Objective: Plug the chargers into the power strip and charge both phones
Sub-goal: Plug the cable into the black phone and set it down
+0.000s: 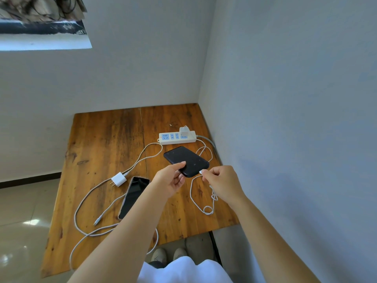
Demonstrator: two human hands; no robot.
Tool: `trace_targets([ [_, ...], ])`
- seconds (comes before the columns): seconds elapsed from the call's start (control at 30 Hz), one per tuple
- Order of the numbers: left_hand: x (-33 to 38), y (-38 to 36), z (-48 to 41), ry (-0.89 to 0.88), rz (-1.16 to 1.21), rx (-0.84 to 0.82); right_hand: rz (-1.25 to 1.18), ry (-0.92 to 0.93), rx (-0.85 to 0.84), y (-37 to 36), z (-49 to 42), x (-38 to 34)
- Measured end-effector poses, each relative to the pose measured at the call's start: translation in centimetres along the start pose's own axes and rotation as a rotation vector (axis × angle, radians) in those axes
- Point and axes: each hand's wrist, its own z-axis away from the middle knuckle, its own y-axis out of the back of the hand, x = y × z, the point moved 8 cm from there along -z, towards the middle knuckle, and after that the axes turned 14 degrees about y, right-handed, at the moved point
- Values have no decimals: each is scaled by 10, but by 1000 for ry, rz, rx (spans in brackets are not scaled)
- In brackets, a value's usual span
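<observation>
My left hand (170,178) grips the near edge of a dark phone (187,159), held face down just above the wooden table (102,144). My right hand (221,181) pinches the white cable connector (202,171) right at the phone's near end. That cable loops back to a white charger (185,131) plugged into the white power strip (177,137). A second white charger (118,180) lies unplugged on the table, prongs pointing left. Beside it rests a second phone (133,196), screen up, partly hidden by my left forearm. Its cable's free end (97,220) lies loose.
The table stands in a corner, with white walls behind and to the right. The second charger's long cable (81,203) sprawls over the table's left and front. Tiled floor lies to the left, and my shoes (169,254) show below the front edge.
</observation>
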Motion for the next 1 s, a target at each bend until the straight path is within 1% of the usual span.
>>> trace_targets([
  [0.3,8,2,-2,-47,-55,57,-31,-31,38,-1,4,4],
  [0.57,8,-2,-7,-32,-29,27,-123,-52,88,0,0,1],
  [0.73,7,-5,-9,-14,-20,-17,-128,-73,-17,-3,-1,10],
  [0.9,8,-2,-16,-17,42,-71,-177,-104,-134,-6,-2,17],
  [1.0,9,-3,-16,-28,33,-127,-210,-122,-171,-7,0,24],
])
